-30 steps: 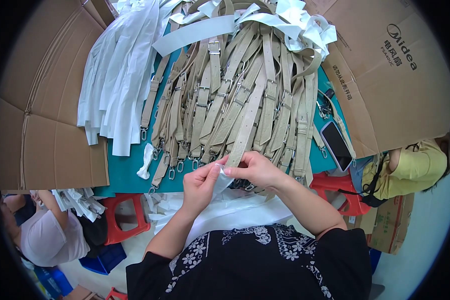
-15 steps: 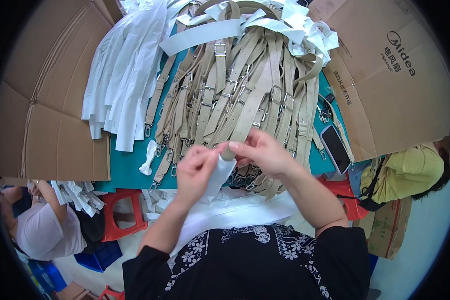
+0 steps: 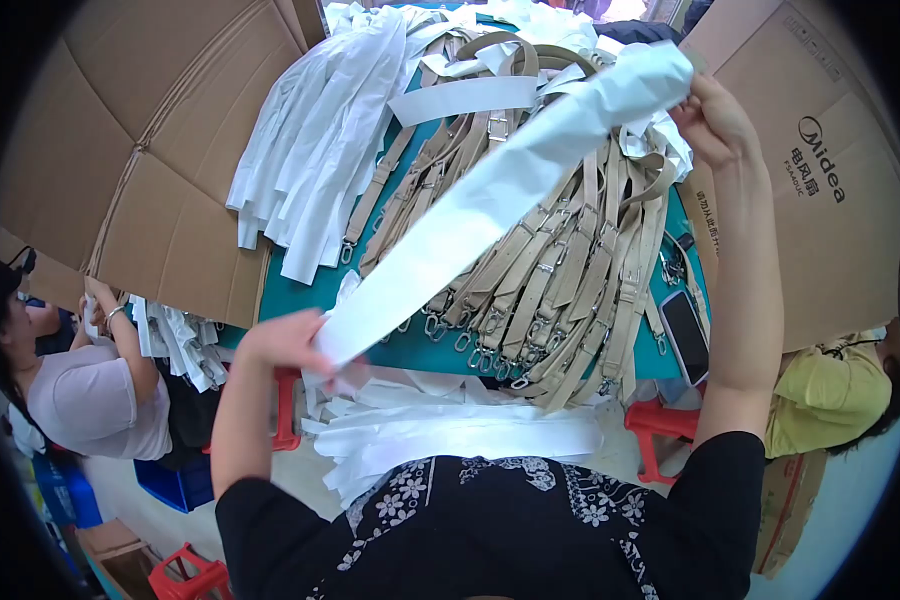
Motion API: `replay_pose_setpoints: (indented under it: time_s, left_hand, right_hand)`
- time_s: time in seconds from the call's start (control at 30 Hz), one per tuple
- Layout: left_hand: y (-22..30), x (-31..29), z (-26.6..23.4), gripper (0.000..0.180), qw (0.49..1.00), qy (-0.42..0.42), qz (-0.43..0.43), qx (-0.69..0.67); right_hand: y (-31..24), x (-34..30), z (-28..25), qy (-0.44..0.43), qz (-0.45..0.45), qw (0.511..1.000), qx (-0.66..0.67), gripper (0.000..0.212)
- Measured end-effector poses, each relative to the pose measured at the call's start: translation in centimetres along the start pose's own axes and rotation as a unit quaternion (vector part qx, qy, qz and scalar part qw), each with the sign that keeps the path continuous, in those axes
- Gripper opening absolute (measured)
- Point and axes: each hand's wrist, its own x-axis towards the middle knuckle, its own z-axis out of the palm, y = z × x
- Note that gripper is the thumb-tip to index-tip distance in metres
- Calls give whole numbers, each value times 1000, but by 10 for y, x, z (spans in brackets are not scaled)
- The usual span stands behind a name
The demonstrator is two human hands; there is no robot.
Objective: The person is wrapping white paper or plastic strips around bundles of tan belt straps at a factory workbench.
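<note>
A long white sleeve, slightly crumpled toward its upper end, stretches diagonally between my hands above a pile of beige straps with metal buckles and clips. High on the right, my right hand is closed on the sleeve's upper end, where a bit of beige shows beside the fingers. My left hand, smeared by motion, grips the lower end near the table's front left. Whether a strap runs inside the sleeve's full length is hidden.
White strips hang in a bunch on the green table at left. More white strips lie before me. Cardboard boxes flank both sides. A phone lies at right. One person sits left, another right.
My hands were close together at the strap's end over the sleeve; now they are far apart. The right hand has moved up and right, the left out to the left, with the sleeve extended between them.
</note>
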Motion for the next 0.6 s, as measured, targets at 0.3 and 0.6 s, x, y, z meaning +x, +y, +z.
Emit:
replay_pose_setpoints:
  time_s: [0.3, 0.6]
  left_hand:
    - [-77, -181, 48, 22, 682, 498, -283, 454]
    - [-122, -111, 108, 59, 802, 381, -284, 363]
  right_hand:
    - [55, -31, -49, 72, 28, 997, -7, 26]
    - [103, -106, 42, -43, 173, 982, 56, 25]
